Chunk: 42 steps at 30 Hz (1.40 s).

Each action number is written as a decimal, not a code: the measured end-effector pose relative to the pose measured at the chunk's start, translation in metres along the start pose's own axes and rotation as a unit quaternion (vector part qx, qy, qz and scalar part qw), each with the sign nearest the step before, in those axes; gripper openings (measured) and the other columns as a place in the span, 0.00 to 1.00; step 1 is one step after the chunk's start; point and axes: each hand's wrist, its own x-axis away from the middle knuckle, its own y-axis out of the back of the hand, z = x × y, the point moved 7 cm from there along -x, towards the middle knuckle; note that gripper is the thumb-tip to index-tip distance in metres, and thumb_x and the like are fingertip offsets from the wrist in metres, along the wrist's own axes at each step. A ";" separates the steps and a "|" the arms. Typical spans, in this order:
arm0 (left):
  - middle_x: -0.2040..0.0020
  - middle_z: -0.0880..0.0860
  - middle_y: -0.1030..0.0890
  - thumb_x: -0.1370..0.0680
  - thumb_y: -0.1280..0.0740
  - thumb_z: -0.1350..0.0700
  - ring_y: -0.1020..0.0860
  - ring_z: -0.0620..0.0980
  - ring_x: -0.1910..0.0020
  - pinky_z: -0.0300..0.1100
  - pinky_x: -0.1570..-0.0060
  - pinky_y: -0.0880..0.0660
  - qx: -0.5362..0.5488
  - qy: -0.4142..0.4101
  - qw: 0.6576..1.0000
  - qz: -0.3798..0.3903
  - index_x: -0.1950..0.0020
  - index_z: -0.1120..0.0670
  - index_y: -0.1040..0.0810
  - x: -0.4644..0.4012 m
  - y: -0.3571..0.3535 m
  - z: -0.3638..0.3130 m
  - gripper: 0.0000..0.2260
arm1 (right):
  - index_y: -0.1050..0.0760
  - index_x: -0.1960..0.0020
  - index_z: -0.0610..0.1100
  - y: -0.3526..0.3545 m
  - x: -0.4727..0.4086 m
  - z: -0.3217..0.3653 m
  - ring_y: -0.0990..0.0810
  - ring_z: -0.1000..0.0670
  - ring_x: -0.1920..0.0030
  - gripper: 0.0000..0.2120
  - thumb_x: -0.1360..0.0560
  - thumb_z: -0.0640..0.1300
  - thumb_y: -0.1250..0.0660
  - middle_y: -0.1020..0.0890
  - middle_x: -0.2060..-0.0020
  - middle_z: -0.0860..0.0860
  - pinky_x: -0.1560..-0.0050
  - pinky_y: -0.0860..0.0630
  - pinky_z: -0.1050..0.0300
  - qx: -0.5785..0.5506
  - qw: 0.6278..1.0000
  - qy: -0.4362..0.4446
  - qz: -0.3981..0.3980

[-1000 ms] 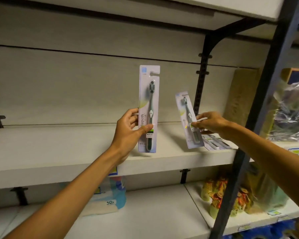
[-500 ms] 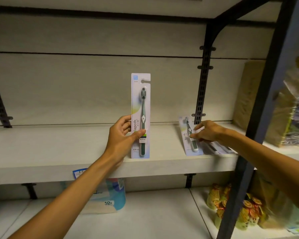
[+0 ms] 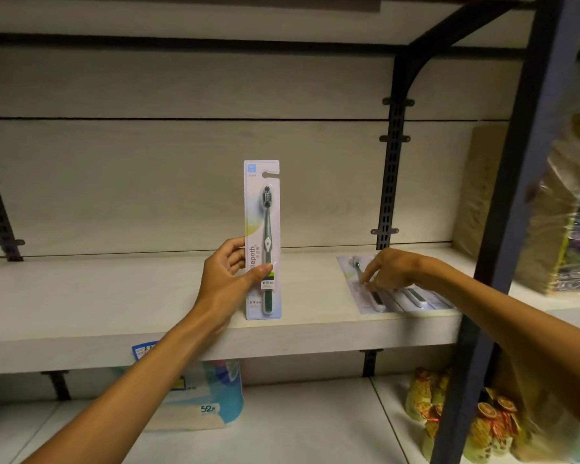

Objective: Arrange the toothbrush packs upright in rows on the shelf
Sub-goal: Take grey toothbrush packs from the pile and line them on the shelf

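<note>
My left hand (image 3: 230,279) pinches the toothbrush pack (image 3: 263,239) upright near the shelf (image 3: 114,306) front edge, right hand (image 3: 387,271) fingering flat packs (image 3: 392,294) beside the bracket; released unsupported, it likely topples.

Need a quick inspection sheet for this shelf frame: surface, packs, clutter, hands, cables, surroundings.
Surface: pale wood-look shelf board, mostly bare.
Job's things: upright pale card toothbrush pack with dark green brush, base on the shelf; flat toothbrush packs lying at the right.
Clutter: nothing seen.
Grips: left hand holds the upright pack; right hand has fingertips on the flat packs.
Cables: nothing seen.
Surroundings: dark metal upright post; blue tissue roll pack and orange-yellow wrapped goods on the lower shelf.
</note>
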 end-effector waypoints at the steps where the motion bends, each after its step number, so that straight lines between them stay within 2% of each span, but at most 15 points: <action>1: 0.46 0.51 0.18 0.30 0.27 0.64 0.19 0.48 0.46 0.41 0.49 0.21 0.000 -0.001 1.000 0.000 0.44 0.51 0.25 -0.001 0.000 0.000 0.18 | 0.21 0.39 0.44 0.000 0.000 0.002 0.26 0.50 0.45 0.14 0.24 0.43 0.33 0.21 0.40 0.49 0.41 0.30 0.59 0.013 1.000 0.002 0.003; 5: 0.47 0.51 0.18 0.31 0.26 0.63 0.19 0.48 0.47 0.42 0.48 0.21 0.002 -0.002 1.000 0.001 0.45 0.50 0.24 -0.006 0.000 0.000 0.18 | 0.22 0.37 0.44 0.001 0.002 0.006 0.27 0.48 0.38 0.15 0.23 0.43 0.34 0.23 0.37 0.50 0.37 0.33 0.57 0.054 0.998 0.007 0.024; 8: 0.46 0.51 0.18 0.31 0.26 0.63 0.19 0.48 0.46 0.44 0.48 0.21 0.011 0.005 1.000 0.003 0.45 0.50 0.24 -0.010 -0.001 0.000 0.18 | 0.23 0.36 0.47 0.004 0.004 0.007 0.27 0.48 0.37 0.16 0.23 0.45 0.34 0.24 0.36 0.50 0.35 0.33 0.56 0.076 0.996 0.018 0.037; 10: 0.46 0.52 0.18 0.32 0.25 0.63 0.19 0.50 0.46 0.47 0.48 0.21 0.022 0.012 1.000 0.001 0.45 0.50 0.24 -0.013 -0.003 0.000 0.18 | 0.25 0.34 0.47 0.016 0.004 0.006 0.26 0.47 0.37 0.18 0.24 0.47 0.32 0.25 0.34 0.48 0.35 0.32 0.55 0.044 0.999 0.025 0.011; 13: 0.47 0.52 0.17 0.31 0.26 0.64 0.19 0.51 0.47 0.47 0.49 0.22 0.038 0.020 0.999 0.002 0.45 0.52 0.24 -0.019 -0.010 -0.002 0.18 | 0.31 0.30 0.47 0.047 0.004 0.004 0.26 0.45 0.35 0.27 0.27 0.48 0.28 0.28 0.32 0.45 0.36 0.29 0.53 -0.084 0.988 0.075 -0.103; 17: 0.47 0.55 0.17 0.30 0.27 0.66 0.18 0.51 0.52 0.42 0.55 0.22 0.069 0.041 0.997 0.017 0.41 0.57 0.25 -0.029 -0.025 -0.003 0.19 | 0.37 0.27 0.50 0.071 0.021 -0.001 0.33 0.48 0.30 0.35 0.30 0.52 0.27 0.33 0.28 0.50 0.37 0.35 0.58 -0.218 0.917 0.153 -0.296; 21: 0.49 0.55 0.16 0.30 0.27 0.66 0.18 0.51 0.55 0.42 0.56 0.22 0.093 0.076 0.992 0.028 0.40 0.60 0.26 -0.037 -0.042 0.001 0.20 | 0.37 0.26 0.50 0.062 0.031 -0.016 0.35 0.52 0.30 0.36 0.30 0.53 0.27 0.33 0.28 0.52 0.36 0.37 0.59 -0.310 0.855 0.163 -0.384; 25: 0.50 0.57 0.17 0.30 0.28 0.68 0.18 0.53 0.56 0.44 0.55 0.20 0.095 0.130 0.986 0.042 0.39 0.62 0.27 -0.047 -0.061 0.012 0.21 | 0.37 0.27 0.52 0.044 0.028 -0.029 0.36 0.60 0.34 0.36 0.31 0.54 0.26 0.32 0.29 0.54 0.36 0.38 0.62 -0.356 0.822 0.162 -0.415; 27: 0.48 0.59 0.18 0.29 0.29 0.69 0.19 0.54 0.54 0.45 0.54 0.20 0.086 0.168 0.981 0.052 0.39 0.62 0.27 -0.051 -0.073 0.021 0.20 | 0.36 0.28 0.52 0.039 0.025 -0.037 0.36 0.60 0.34 0.35 0.31 0.54 0.27 0.32 0.29 0.55 0.36 0.37 0.62 -0.382 0.805 0.154 -0.427; 31: 0.45 0.60 0.20 0.27 0.31 0.70 0.20 0.53 0.54 0.40 0.59 0.21 0.067 0.229 0.968 0.080 0.39 0.62 0.27 -0.051 -0.097 0.037 0.18 | 0.34 0.29 0.53 0.037 0.023 -0.050 0.35 0.59 0.33 0.32 0.30 0.55 0.28 0.31 0.30 0.56 0.33 0.35 0.58 -0.405 0.784 0.136 -0.451; 34: 0.45 0.61 0.20 0.27 0.32 0.71 0.20 0.55 0.50 0.45 0.50 0.23 0.061 0.264 0.957 0.101 0.37 0.62 0.29 -0.050 -0.110 0.049 0.19 | 0.34 0.29 0.53 0.037 0.023 -0.051 0.35 0.57 0.30 0.33 0.31 0.56 0.28 0.32 0.29 0.57 0.33 0.37 0.59 -0.403 0.779 0.144 -0.458; 36: 0.45 0.61 0.20 0.27 0.32 0.71 0.20 0.56 0.50 0.46 0.48 0.24 0.058 0.282 0.951 0.111 0.36 0.62 0.30 -0.048 -0.115 0.056 0.21 | 0.34 0.29 0.53 0.036 0.023 -0.051 0.35 0.56 0.29 0.32 0.30 0.55 0.28 0.33 0.28 0.57 0.33 0.38 0.58 -0.396 0.779 0.151 -0.462; 39: 0.47 0.61 0.19 0.27 0.32 0.71 0.19 0.57 0.49 0.47 0.48 0.23 0.052 0.302 0.944 0.121 0.34 0.61 0.31 -0.047 -0.119 0.067 0.22 | 0.34 0.29 0.52 0.036 0.023 -0.051 0.36 0.55 0.28 0.33 0.31 0.56 0.28 0.34 0.27 0.56 0.31 0.38 0.57 -0.394 0.776 0.158 -0.466; 42: 0.50 0.60 0.18 0.27 0.33 0.71 0.19 0.57 0.50 0.46 0.54 0.19 0.038 0.306 0.941 0.142 0.40 0.62 0.29 -0.044 -0.123 0.071 0.17 | 0.34 0.29 0.52 0.035 0.023 -0.049 0.36 0.54 0.28 0.34 0.32 0.59 0.29 0.34 0.27 0.55 0.31 0.38 0.57 -0.389 0.779 0.170 -0.461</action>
